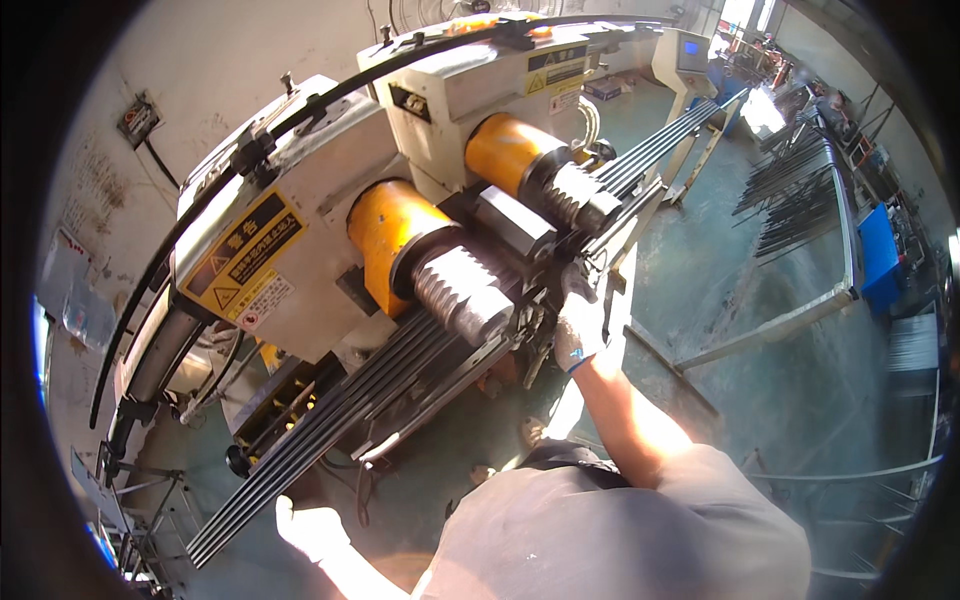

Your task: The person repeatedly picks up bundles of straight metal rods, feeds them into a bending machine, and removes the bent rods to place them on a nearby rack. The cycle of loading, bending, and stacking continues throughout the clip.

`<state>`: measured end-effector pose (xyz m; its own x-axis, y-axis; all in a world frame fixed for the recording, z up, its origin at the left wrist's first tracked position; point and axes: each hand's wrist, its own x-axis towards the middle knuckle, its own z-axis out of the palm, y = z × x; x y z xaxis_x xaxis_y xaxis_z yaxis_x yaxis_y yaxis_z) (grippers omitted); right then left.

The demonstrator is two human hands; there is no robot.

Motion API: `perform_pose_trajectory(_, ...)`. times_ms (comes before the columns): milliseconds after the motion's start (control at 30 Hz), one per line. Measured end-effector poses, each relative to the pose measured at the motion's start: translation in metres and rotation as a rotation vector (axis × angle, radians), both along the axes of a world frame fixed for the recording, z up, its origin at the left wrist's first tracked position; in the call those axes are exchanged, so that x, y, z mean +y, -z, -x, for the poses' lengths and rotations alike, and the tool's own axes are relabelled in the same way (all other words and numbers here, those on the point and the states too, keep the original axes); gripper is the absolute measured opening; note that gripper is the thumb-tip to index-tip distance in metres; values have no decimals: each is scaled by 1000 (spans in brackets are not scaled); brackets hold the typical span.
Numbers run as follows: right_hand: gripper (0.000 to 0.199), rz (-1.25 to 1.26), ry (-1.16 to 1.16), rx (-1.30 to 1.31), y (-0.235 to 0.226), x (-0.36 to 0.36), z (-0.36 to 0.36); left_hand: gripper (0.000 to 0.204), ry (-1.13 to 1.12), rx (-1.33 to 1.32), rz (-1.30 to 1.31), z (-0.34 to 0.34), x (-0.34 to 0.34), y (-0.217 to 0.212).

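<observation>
The long dark metal rods [330,420] lay in a flat bundle under the machine's two yellow rollers [400,235]. The gloved right hand [578,325] had its fingers closed on the rods just right of the rollers. The gloved left hand [310,528] sat by the rods' near end, well below the rollers; I could not tell whether its fingers gripped them.

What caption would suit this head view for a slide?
Gloved right hand at a bundle of long dark metal rods under yellow-capped rollers; gloved left hand near the bundle's end.

rods [330,440]: dark matt metal | rollers [465,295]: ribbed bare steel | gloves [580,325]: white cloth
</observation>
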<state>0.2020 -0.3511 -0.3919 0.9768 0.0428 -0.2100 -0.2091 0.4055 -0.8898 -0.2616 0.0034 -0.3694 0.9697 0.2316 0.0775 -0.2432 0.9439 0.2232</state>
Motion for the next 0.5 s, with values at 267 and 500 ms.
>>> perform_pose_trajectory(267, 40, -91, 1, -103, -37, 11, -10, 64, -854, 719, -50, -30, -26, -55)
perform_pose_trajectory(500, 41, -283, -65, 133, -80, 26, -31, 53, -1123, 634, -415, -48, -16, -126)
